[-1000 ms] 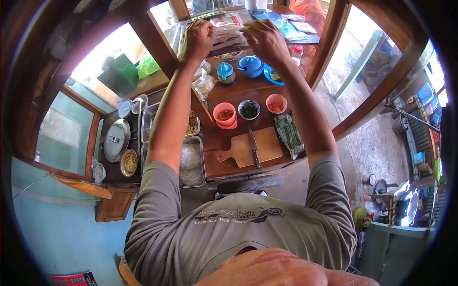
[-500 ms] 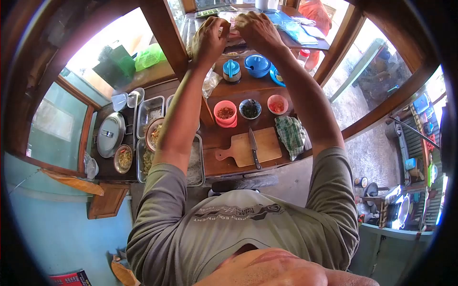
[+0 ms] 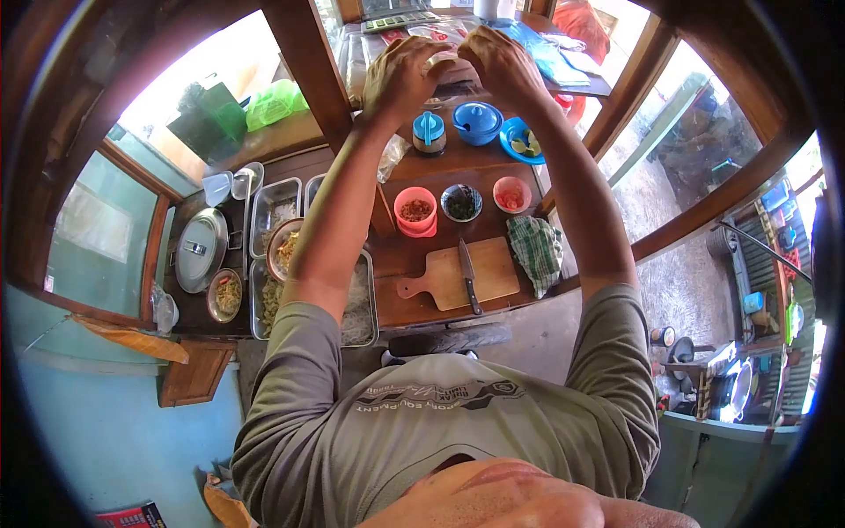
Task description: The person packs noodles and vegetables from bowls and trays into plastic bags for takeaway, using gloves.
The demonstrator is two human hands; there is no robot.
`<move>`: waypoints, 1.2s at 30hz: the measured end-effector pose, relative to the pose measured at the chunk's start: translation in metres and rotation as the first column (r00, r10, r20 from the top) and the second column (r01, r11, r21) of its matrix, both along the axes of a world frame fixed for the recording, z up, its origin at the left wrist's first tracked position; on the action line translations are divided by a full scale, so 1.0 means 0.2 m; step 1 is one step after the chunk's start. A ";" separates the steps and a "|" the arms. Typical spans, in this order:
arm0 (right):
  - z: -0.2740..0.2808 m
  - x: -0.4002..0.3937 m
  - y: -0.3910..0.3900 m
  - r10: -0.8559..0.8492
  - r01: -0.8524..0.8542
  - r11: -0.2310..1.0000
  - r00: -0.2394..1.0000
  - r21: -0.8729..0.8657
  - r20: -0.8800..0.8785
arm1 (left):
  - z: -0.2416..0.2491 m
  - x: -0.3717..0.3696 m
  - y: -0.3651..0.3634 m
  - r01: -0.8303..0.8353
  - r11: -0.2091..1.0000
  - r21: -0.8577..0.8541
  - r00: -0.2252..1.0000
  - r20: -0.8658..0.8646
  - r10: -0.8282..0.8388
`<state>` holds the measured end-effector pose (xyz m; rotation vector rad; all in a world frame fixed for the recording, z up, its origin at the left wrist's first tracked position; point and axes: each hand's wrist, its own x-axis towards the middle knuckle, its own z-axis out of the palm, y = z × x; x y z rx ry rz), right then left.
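Two hands: you are holding both up at 12 o'clock, your left hand (image 3: 398,77) and right hand (image 3: 498,60) side by side with the fingertips almost meeting over the far end of the counter.
Grip: your fingers are curling inward and pinching at something thin and pale between them — it looks like the edge of a clear plastic packet (image 3: 437,35), though how firmly you are gripping it I cannot tell.
Where the packet is: it is lying among other wrapped goods on the far shelf (image 3: 563,75) at 12 o'clock, just beyond the blue lidded pot (image 3: 476,121) and the small blue-lidded jar (image 3: 428,132).
Doing it well: you are working at full reach, so be keeping both wrists level and pulling evenly from each side — an uneven tug is likely to tear the film.
Elbows: your forearms are passing right above the three small bowls (image 3: 461,201) at the centre; be lifting them clear as you draw back.
Below you: the cutting board (image 3: 488,274) with the knife (image 3: 468,274) is sitting at 6 o'clock of the bowls, the checked cloth (image 3: 535,246) at its 3 o'clock.
To 9 o'clock: metal trays (image 3: 273,211) of food are standing beside the steel pot lid (image 3: 199,249).
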<state>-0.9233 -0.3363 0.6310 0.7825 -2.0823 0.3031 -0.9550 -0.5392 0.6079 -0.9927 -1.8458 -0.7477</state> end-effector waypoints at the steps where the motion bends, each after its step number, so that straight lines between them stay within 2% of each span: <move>1: 0.01 0.01 0.00 -0.025 0.025 0.999 1.000 0.025 -0.012 | 0.00 -0.01 0.00 0.026 1.000 -0.001 0.999 0.045 -0.026; 5: -0.01 -0.03 0.00 -0.051 0.055 0.995 0.997 0.086 -0.051 | -0.01 -0.04 0.00 -0.012 1.000 -0.022 0.993 0.115 0.014; 8: 0.00 -0.04 -0.01 -0.026 0.030 0.997 0.998 0.069 -0.052 | 0.04 -0.02 0.03 -0.015 0.998 0.057 0.999 -0.048 0.018; 11: 0.00 -0.03 0.00 0.016 -0.013 0.999 0.996 0.032 -0.089 | 0.06 -0.01 0.05 -0.011 1.000 0.016 0.998 -0.060 0.012; 14: -0.01 -0.04 0.02 0.062 -0.063 0.998 0.997 -0.020 -0.044 | 0.06 -0.01 0.06 -0.010 0.999 0.051 1.000 0.024 0.009; 18: -0.01 -0.03 0.01 0.060 -0.059 0.996 0.998 -0.073 0.014 | 0.05 0.00 0.07 0.029 0.999 0.028 0.999 0.036 -0.030; 21: 0.01 -0.02 0.01 0.082 -0.083 0.995 0.996 -0.045 -0.027 | 0.01 -0.04 0.06 -0.005 1.000 0.024 0.997 0.079 0.003; 24: 0.02 0.05 -0.01 0.009 -0.011 0.999 0.999 -0.036 -0.047 | -0.01 -0.05 0.05 -0.089 0.995 0.039 0.995 0.047 0.087; 26: 0.01 0.06 -0.01 -0.018 0.018 1.000 0.993 -0.004 -0.121 | 0.00 -0.05 0.05 -0.128 0.991 0.049 0.992 0.003 0.128; 29: -0.03 0.07 -0.01 -0.056 0.063 0.998 0.980 0.031 -0.189 | 0.01 0.01 0.07 -0.048 0.990 0.134 0.996 0.081 0.037; 32: -0.02 0.07 0.02 -0.106 0.122 0.990 0.976 0.073 -0.193 | 0.02 -0.03 0.06 -0.005 0.997 0.079 0.996 -0.088 0.012; 33: -0.01 0.06 0.02 -0.105 0.124 0.988 0.976 0.091 -0.188 | -0.03 -0.11 0.06 0.061 0.993 0.096 0.991 -0.120 -0.049; 36: -0.01 0.08 -0.02 -0.067 0.083 0.995 0.974 0.063 -0.215 | -0.02 -0.08 0.05 -0.055 0.996 0.070 0.996 -0.061 0.059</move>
